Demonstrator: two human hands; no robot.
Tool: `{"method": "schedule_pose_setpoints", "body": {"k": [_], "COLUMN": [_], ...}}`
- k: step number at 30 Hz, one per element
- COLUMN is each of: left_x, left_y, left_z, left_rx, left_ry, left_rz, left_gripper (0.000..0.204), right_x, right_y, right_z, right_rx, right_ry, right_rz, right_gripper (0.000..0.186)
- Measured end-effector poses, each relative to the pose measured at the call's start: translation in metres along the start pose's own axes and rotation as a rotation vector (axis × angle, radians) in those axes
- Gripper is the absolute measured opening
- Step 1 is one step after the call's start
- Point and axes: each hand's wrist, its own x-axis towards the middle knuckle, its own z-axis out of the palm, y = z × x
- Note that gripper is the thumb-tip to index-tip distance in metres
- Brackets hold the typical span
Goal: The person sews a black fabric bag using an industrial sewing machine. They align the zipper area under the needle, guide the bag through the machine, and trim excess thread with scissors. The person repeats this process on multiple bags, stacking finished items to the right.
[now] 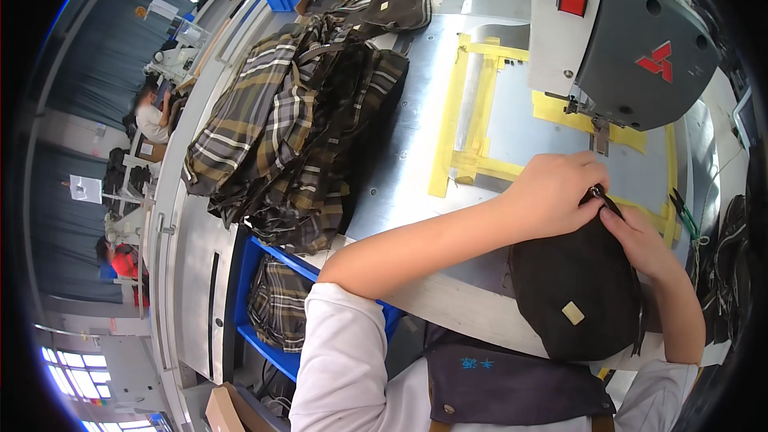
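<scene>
A black fabric pouch (560, 272) with a small cream patch hangs over the table's front edge, close to my body. My left hand (560, 192) reaches across from the left and pinches the pouch's upper end, where a small metal piece and a dark strip show between the fingers. On the pouch's right side, my right hand (638, 242) is closed on the edge just below that strip, thumb on top. Both hands are in front of the sewing machine's needle area (598, 136), apart from it. The fingertips of both hands are partly hidden.
Plaid and black bags (280, 128) are heaped at the left. A blue bin (272, 4) stands at the far left; another blue bin (308, 270) holds plaid fabric below the table. Yellow tape (442, 144) marks the metal plate. Green-handled snips (682, 210) lie at the right.
</scene>
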Motion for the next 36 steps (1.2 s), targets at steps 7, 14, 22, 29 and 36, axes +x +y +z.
{"method": "schedule_pose_setpoints", "body": {"k": [7,14,22,29,36], "left_x": [0.007,0.0,0.022,0.019,0.024], "left_y": [-0.025,-0.028,-0.035,-0.043,-0.041], "left_z": [-0.014,0.001,-0.022,-0.007,-0.012], "left_rx": [-0.073,-0.251,-0.484,-0.357,-0.222], "left_ry": [-0.103,-0.11,-0.146,-0.177,-0.167], "left_rz": [-0.123,-0.179,-0.503,-0.248,-0.253], "left_gripper": [0.014,0.019,0.028,0.024,0.023], "right_x": [0.005,0.011,0.018,0.029,0.033], "right_y": [0.018,0.008,0.023,0.007,0.018], "right_z": [-0.009,-0.015,-0.008,-0.003,-0.001], "right_rx": [0.03,-0.073,0.503,0.246,-0.157], "right_ry": [0.002,-0.081,0.524,0.372,0.46], "right_rz": [0.13,0.045,0.04,-0.023,-0.127], "right_gripper": [0.037,0.034,0.038,0.029,0.019]}}
